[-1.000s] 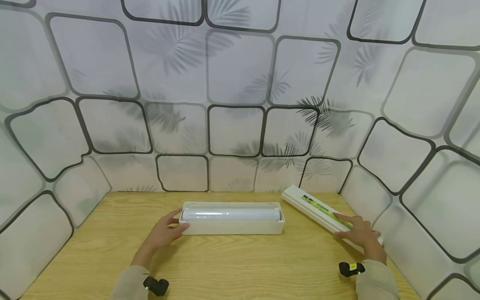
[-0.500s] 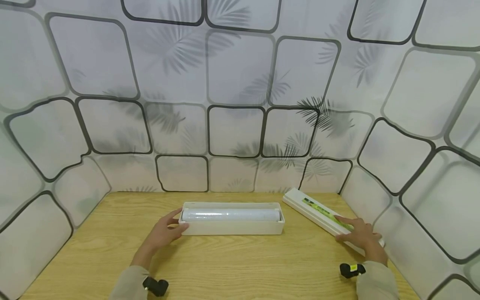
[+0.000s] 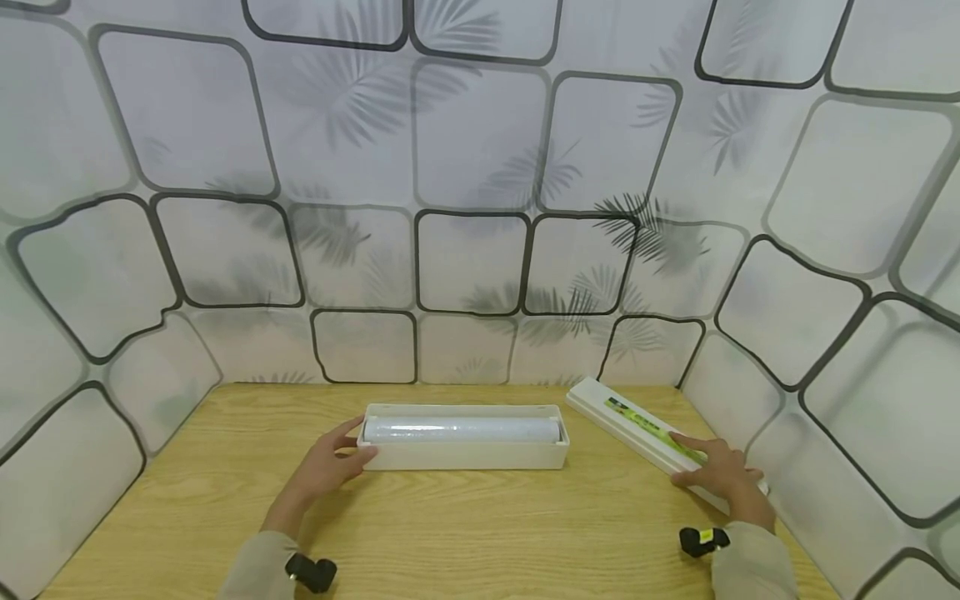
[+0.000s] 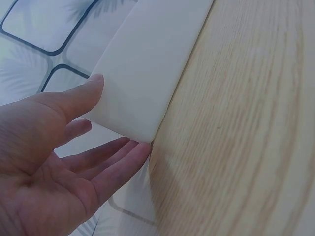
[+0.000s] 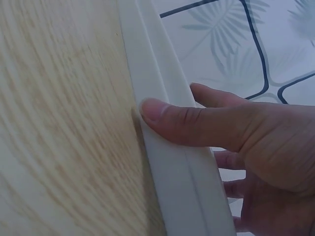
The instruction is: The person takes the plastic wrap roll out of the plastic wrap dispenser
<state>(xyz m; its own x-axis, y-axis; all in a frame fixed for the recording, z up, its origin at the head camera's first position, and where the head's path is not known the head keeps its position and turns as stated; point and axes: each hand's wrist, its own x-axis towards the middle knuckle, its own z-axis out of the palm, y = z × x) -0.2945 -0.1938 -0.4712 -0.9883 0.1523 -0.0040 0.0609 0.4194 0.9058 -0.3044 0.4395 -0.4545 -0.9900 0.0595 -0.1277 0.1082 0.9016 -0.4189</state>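
box (image 3: 465,456) is my reference. it sits on the table (image 3: 465,517) with its top uncovered and long side toward me. roll (image 3: 461,429) lies lengthwise inside it, below the rim.

left hand (image 3: 330,462) is at the box's left end: thumb on the near face, fingers around the end and reaching its back corner. wrist view has fingertips at the bottom corner too, so i read it as a light hold round the end.

lid (image 3: 648,437), green label (image 3: 637,418) up, is right of the box and slanted. its far end is just beside the box's back right corner; its near end is farther right and closer to me. right hand (image 3: 718,468) is clamped on that near end, thumb over the near side, other fingers past the far side. the right wrist view is dim and tight, so i can't tell if the lid is flat on the table or a bit tipped.

step in hand, my read: lid off, box steadied, lid under control beside it.

next move, i'd judge, calls for a firmer pinch on the lid, since one end is gripped and the far end could swing into the box. left hand should brace the box, or a knock could slide it.
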